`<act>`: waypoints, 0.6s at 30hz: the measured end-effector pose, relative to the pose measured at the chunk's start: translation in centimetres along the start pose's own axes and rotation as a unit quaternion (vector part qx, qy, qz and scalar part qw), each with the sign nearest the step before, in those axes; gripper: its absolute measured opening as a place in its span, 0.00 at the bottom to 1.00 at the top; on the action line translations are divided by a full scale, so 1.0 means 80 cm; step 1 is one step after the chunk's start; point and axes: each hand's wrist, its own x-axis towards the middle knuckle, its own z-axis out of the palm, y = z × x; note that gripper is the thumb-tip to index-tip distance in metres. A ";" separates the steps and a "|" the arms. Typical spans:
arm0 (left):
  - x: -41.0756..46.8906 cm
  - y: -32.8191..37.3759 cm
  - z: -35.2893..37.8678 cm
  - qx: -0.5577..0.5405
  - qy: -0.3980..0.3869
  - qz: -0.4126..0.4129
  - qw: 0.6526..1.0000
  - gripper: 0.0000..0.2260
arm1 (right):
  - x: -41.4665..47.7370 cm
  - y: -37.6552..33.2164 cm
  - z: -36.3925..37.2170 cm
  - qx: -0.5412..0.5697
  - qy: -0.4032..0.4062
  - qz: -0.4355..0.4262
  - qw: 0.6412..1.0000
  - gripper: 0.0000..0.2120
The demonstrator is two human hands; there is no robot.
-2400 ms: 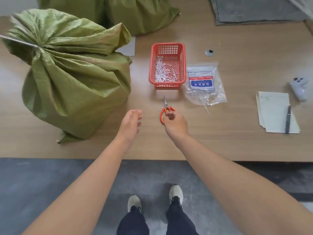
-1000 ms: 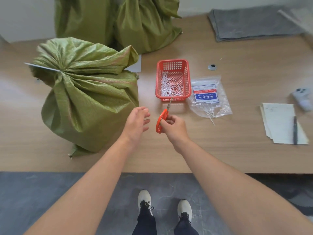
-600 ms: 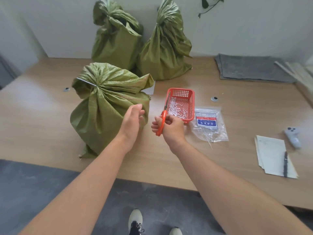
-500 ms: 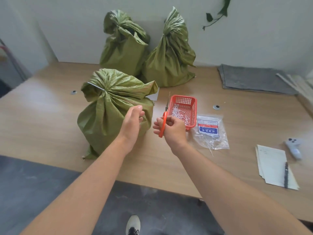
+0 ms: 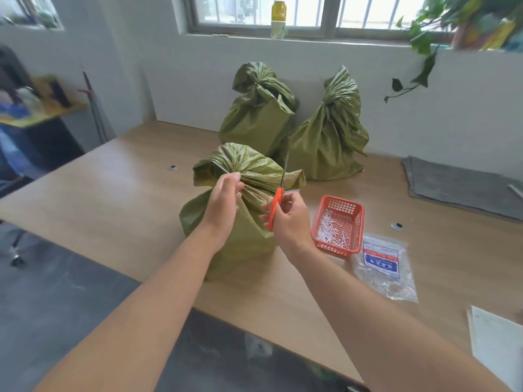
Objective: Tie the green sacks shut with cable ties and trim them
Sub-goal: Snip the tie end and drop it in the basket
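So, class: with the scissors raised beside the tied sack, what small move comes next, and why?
Probably bring the scissors in the right hand across to the cable tie tail, which juts from the sack neck untrimmed beside the left hand.

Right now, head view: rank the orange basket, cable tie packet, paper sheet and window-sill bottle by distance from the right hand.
From the right hand, which holds the scissors:
1. Orange basket, just to its right on the table.
2. Cable tie packet, right of the basket, nearer the table's front edge.
3. Paper sheet, far right at the table's front edge.
4. Bottle, up on the window sill.
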 end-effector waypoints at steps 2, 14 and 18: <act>0.016 0.001 -0.013 -0.001 0.008 -0.001 1.000 0.19 | 0.008 -0.001 0.015 0.000 0.000 0.000 1.000 0.06; 0.141 -0.030 -0.066 0.028 0.106 -0.028 0.994 0.16 | 0.081 0.037 0.073 -0.127 0.045 -0.004 0.991 0.10; 0.171 -0.035 -0.064 0.032 0.123 -0.021 0.992 0.14 | 0.098 0.049 0.071 -0.174 0.044 -0.007 0.984 0.11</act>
